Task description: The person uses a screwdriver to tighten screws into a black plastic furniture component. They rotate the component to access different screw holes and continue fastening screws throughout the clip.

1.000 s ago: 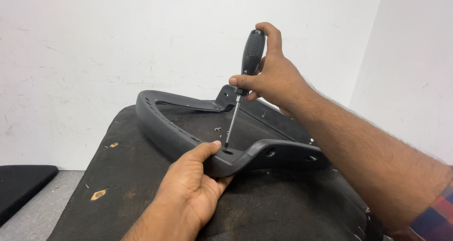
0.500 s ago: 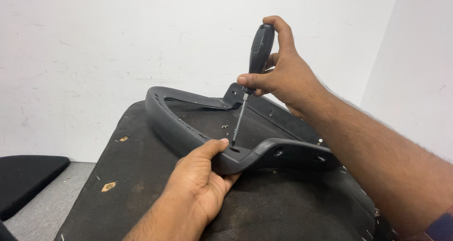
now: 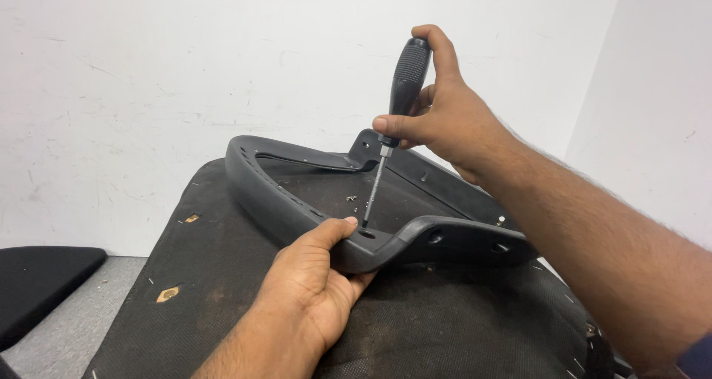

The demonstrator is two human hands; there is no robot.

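Observation:
A black curved plastic armrest frame (image 3: 259,186) lies on the black fabric underside of a chair seat (image 3: 222,275). My left hand (image 3: 315,279) grips the frame's near bend, thumb resting beside a mounting hole (image 3: 367,234). My right hand (image 3: 437,116) holds a screwdriver (image 3: 404,82) by its black ribbed handle, shaft upright, tip set just at that hole. A few small screws (image 3: 351,199) lie on the seat inside the frame's loop.
A white wall (image 3: 148,75) stands close behind the seat. A second black cushion (image 3: 41,282) lies at the lower left on a grey floor (image 3: 81,327). Staples and small tears dot the seat fabric (image 3: 169,294).
The view has shifted, so the seat and frame sit a bit further right in the picture. The screwdriver tip stays at the hole while my right hand has regripped the handle slightly.

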